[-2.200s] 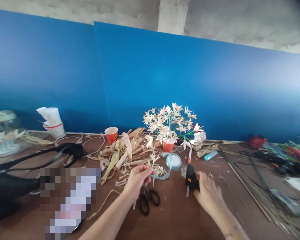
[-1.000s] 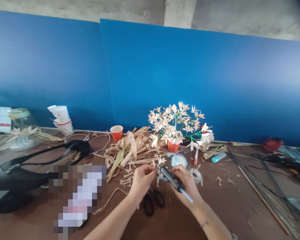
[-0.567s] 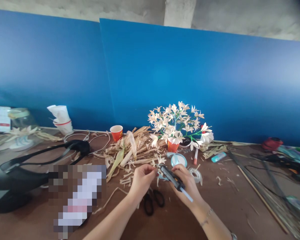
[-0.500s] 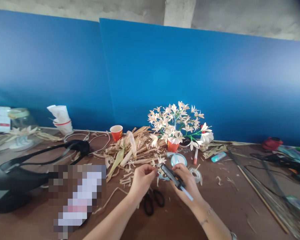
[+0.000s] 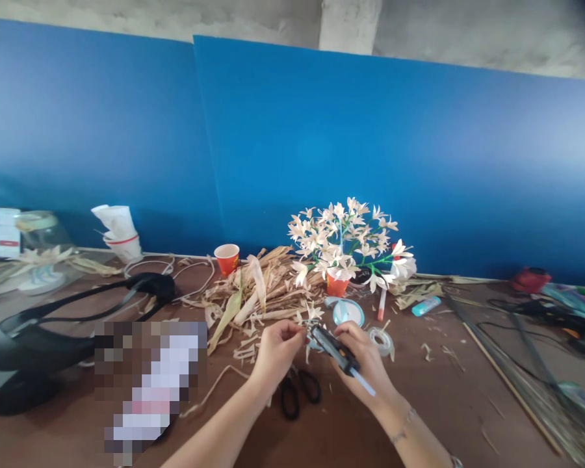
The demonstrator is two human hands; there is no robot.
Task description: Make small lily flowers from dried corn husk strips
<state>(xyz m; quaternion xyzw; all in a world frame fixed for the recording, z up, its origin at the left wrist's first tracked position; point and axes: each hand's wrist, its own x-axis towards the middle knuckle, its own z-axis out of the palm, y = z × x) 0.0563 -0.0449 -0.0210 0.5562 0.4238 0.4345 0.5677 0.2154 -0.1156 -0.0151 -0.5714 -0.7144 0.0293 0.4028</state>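
My right hand (image 5: pixel 363 357) is wrapped round a black glue gun (image 5: pixel 335 348), from whose rear a pale glue stick (image 5: pixel 363 382) juts. The gun's tip points up and left, close to the fingertips of my left hand (image 5: pixel 281 344). Those fingers are pinched together; what they hold is too small to make out. Just beyond them lie small cream flowers (image 5: pixel 313 312). Black-handled scissors (image 5: pixel 291 396) rest on the brown table below my hands. Behind, a bouquet of cream flowers (image 5: pixel 341 237) stands in a red cup (image 5: pixel 337 286).
Dry husks (image 5: pixel 253 292) are heaped behind my left hand, near another red cup (image 5: pixel 227 259). Clear tape (image 5: pixel 381 341) and a turquoise tube (image 5: pixel 426 306) lie right. Black straps (image 5: pixel 146 286) lie left; thin stalks (image 5: pixel 511 383) and cables lie far right.
The glue gun and my right hand have shifted very slightly down and left. My left hand stays pinched in nearly the same place.
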